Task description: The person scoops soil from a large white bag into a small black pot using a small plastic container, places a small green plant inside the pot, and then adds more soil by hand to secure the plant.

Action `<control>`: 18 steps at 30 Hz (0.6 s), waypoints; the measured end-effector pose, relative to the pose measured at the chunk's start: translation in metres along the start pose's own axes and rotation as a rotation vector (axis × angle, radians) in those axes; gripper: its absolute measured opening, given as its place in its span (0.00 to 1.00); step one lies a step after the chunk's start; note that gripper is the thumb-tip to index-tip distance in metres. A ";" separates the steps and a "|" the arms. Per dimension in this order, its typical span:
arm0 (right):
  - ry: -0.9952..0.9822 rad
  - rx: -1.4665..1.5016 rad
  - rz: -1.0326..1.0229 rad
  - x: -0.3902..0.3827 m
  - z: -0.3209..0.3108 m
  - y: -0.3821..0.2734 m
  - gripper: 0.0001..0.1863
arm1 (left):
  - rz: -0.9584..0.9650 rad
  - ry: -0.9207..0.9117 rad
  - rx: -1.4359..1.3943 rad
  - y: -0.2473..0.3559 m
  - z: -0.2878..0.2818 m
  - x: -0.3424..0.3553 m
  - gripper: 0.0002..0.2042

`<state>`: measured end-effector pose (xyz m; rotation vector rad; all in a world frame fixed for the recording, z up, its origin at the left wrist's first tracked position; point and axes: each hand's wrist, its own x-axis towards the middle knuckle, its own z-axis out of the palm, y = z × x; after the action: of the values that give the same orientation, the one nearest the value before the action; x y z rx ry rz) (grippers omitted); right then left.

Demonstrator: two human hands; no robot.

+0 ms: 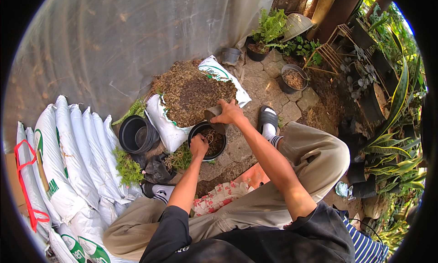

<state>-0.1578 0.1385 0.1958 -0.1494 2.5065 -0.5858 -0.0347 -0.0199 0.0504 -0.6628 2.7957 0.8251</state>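
Note:
My right hand [229, 113] grips a small brown cup-like container [214, 121], tilted above a black pot [219, 145]. My left hand [199, 145] is at the left side of that pot, fingers curled inward over soil with pale strands; what they grip, if anything, I cannot make out. Just beyond, a torn-open white bag [162, 126] lies full of loose brown soil mix [187, 87]. Nested empty black pots [137, 134] stand to the left of my left hand, near a dark crumpled plastic bag [157, 168] and small green plants [123, 169].
Stacked white sacks [66, 162] fill the left, before a translucent plastic sheet [91, 44]. A potted fern [267, 30], small pots [294, 78] and a wooden rack [331, 46] stand behind. Snake plants [394, 151] line the right. My sandalled feet rest on pavers [289, 110].

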 end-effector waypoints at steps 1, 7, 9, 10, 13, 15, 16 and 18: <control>-0.005 0.002 0.000 0.000 0.000 0.000 0.52 | -0.001 -0.011 0.002 0.000 0.000 0.001 0.09; -0.008 -0.004 0.003 0.001 -0.001 0.000 0.52 | 0.071 -0.015 0.060 0.000 -0.002 -0.006 0.15; -0.012 0.000 0.009 0.002 -0.001 0.001 0.52 | 0.083 -0.010 0.108 0.003 -0.004 -0.011 0.18; -0.011 0.006 0.008 0.002 -0.001 0.001 0.52 | 0.061 -0.058 0.122 0.005 -0.006 -0.012 0.19; -0.004 0.021 -0.010 0.004 0.000 0.001 0.51 | 0.009 -0.175 0.156 0.009 -0.015 -0.013 0.23; 0.005 0.033 -0.036 0.006 0.002 0.003 0.51 | -0.009 -0.223 0.170 0.010 -0.024 -0.014 0.26; 0.009 0.050 -0.037 0.014 0.005 0.011 0.52 | -0.015 -0.256 0.179 0.015 -0.028 -0.015 0.28; 0.011 0.084 -0.045 0.024 0.005 0.020 0.52 | -0.034 -0.322 0.198 0.022 -0.034 -0.018 0.33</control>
<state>-0.1746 0.1489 0.1714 -0.1715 2.4901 -0.7101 -0.0290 -0.0154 0.0938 -0.4936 2.5233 0.5788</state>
